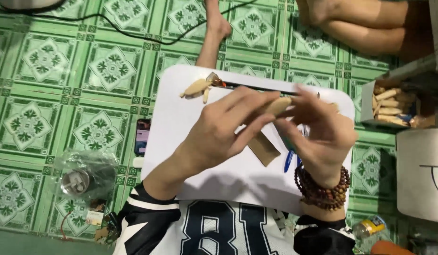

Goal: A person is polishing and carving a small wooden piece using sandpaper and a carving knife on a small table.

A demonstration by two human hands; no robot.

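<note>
We hold a pale wooden piece (277, 106) between both hands.

Our left hand (219, 130) and right hand (318, 134) pinch its smooth, rounded, tan body above the white lap table (181, 123). Right of our right hand, an open cardboard box (370, 101) holds more wooden pieces (388, 103). A brown cardboard scrap (264, 148) lies beneath our fingers.

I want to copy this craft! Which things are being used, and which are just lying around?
In use:
left hand and right hand, both holding a small wooden piece
white lap table
brown sanding paper
box of wooden pieces

Lying about:
phone
black cable
plastic bag
blue pen
</note>
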